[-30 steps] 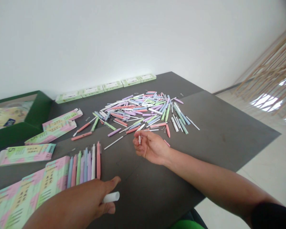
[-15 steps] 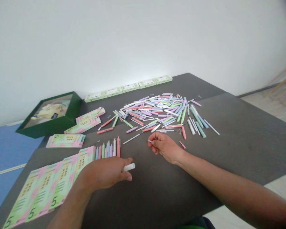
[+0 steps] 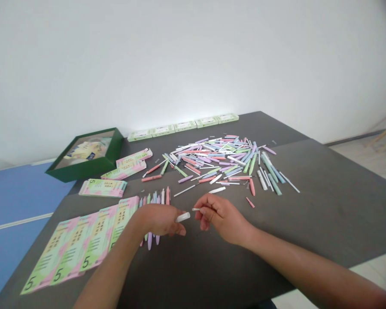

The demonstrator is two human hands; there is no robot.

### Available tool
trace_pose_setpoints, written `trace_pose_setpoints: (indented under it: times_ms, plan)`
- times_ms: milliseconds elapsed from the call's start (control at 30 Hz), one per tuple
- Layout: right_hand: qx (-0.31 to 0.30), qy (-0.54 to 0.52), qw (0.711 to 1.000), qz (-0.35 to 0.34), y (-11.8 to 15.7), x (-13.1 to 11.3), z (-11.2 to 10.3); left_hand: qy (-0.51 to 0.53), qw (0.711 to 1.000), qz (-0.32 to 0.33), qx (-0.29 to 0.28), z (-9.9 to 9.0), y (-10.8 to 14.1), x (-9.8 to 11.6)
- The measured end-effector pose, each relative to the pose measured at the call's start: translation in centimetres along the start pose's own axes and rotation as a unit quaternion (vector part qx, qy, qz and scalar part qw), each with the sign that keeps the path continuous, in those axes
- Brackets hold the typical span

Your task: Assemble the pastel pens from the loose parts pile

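Your left hand [image 3: 160, 219] grips a white pen barrel [image 3: 183, 217] as your right hand [image 3: 219, 216], pinching a small white piece [image 3: 196, 209], draws closer, the two almost meeting

Bare hands [image 3: 219, 216], bare wrists [image 3: 249, 236], bare forearms [image 3: 296, 262], sliver of dark clothing [image 3: 266, 305] below.

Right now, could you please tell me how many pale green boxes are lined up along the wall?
5, in a row along the wall: the leftmost box, second box, middle box, fourth box and rightmost box. Any underneath would be hidden.
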State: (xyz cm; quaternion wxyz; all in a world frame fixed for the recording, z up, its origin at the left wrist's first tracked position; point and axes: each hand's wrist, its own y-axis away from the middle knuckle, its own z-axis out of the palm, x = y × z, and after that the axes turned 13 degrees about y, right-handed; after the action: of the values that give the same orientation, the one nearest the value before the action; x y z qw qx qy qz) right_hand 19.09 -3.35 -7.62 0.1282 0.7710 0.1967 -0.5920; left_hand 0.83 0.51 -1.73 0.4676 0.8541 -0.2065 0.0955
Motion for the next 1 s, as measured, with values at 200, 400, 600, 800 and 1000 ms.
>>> trace_pose_setpoints:
  times_ms: [200,400,600,800,1000]
  plan:
    - [-0.004,0.097,0.995,-0.026,0.5,-0.6,0.1,0.063,0.997,0.011,-0.037,0.0,-0.2,0.0]
    - [-0.003,0.296,0.951,-0.094,0.8,-0.8,-0.1,0.059,0.997,0.012,-0.044,0.1,-0.5,0.5]
    - [-0.011,0.369,0.919,-0.141,0.6,-0.4,-0.2,0.023,0.999,0.003,-0.025,0.3,-0.4,0.5]
    - [0.001,0.370,0.919,-0.134,0.9,-0.5,0.3,-0.012,1.000,0.001,0.003,0.5,-0.1,0.4]
    - [-0.010,0.340,0.931,-0.134,1.2,-0.9,0.4,-0.016,1.000,0.005,0.003,0.8,-0.4,0.3]
